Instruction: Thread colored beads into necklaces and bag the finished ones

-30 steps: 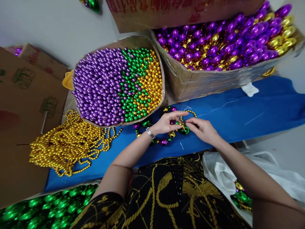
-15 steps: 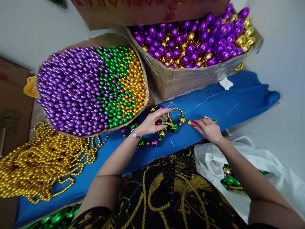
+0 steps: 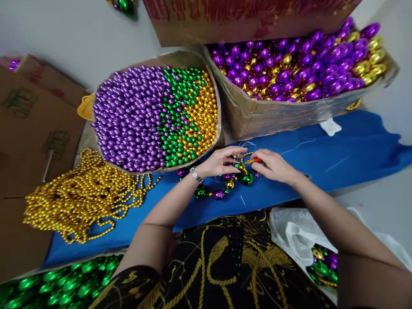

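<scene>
A bead necklace [image 3: 218,195] in green, purple and gold lies on the blue cloth in front of me. My left hand [image 3: 220,163], a metal watch on its wrist, reaches over it with thumb and fingers around its gold and green beads; the exact grip is partly hidden. Thin white threads [image 3: 247,143] stick out by its fingertips. My right hand [image 3: 273,165] pinches a small red stick-like item [image 3: 256,160] with a yellow end, close to the beads at my left fingertips. I cannot make out its exact kind.
An open box [image 3: 219,124] of small purple, green and gold beads stands beyond my left hand. Right of it is a carton [image 3: 267,118] of large purple and gold beads. Gold bead strands [image 3: 86,197] pile up at left. A white bag [image 3: 286,227] sits at right.
My right hand has moved left, bringing the red item up to the beads by my left hand. My left hand stays at the necklace. The view has shifted left.
</scene>
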{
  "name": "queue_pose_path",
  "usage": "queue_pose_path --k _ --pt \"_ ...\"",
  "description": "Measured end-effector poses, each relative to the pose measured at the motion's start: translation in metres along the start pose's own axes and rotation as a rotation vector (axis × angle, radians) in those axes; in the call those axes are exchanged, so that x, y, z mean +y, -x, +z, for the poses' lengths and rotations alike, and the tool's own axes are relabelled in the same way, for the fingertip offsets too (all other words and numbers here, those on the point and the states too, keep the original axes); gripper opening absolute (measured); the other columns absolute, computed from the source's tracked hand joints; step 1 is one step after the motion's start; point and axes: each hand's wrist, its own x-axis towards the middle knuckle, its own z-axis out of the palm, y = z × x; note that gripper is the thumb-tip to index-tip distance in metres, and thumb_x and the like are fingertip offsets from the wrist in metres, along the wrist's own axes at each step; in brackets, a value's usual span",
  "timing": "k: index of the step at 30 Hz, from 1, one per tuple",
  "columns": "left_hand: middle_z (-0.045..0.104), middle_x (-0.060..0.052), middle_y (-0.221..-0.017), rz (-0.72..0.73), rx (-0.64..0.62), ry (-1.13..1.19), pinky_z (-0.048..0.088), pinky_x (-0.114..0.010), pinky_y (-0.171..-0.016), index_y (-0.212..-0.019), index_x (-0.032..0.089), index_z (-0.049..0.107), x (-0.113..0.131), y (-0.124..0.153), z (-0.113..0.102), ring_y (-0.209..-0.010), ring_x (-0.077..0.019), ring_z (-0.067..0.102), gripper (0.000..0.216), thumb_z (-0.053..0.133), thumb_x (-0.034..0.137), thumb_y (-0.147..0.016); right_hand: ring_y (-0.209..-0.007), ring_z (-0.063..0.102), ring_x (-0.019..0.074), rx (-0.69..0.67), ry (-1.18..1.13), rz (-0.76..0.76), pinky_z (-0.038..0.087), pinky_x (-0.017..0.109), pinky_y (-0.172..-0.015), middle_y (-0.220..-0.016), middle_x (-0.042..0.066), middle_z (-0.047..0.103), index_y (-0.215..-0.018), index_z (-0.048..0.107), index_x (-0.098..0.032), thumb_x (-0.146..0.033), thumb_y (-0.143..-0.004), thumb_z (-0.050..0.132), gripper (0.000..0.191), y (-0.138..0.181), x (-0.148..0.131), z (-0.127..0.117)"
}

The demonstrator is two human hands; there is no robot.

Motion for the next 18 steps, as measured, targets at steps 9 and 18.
queue_pose_path --k 9,18 --pt "0.05 -0.015 -0.14 0.035 0.024 0.016 0.058 -0.046 -0.096 -0.137 0.027 0.054 -0.008 -0.001 -0.003 -0.128 -0.0304 0.055 0.062 0.076 0.03 -0.079 -0.074 0.048 0.018 0.084 0.301 -0.151 0.039 0.03 -0.072 -0.077 0.007 0.06 -0.085 0.064 -0.018 -0.048 -0.098 0.036 0.044 -0.022 0.007 0.003" --pt "0.049 -0.014 -0.14 0.041 0.037 0.007 0.059 -0.046 -0.097 -0.137 0.027 0.054 -0.008 -0.002 -0.003 -0.127 -0.0299 0.056 0.062 0.076 0.03 -0.079 -0.078 0.046 0.0198 0.075 0.398 -0.199 0.039 0.032 -0.073 -0.082 0.008 0.062 -0.089 0.067 -0.018 -0.056 -0.097 0.037 0.049 -0.028 0.009 -0.002"
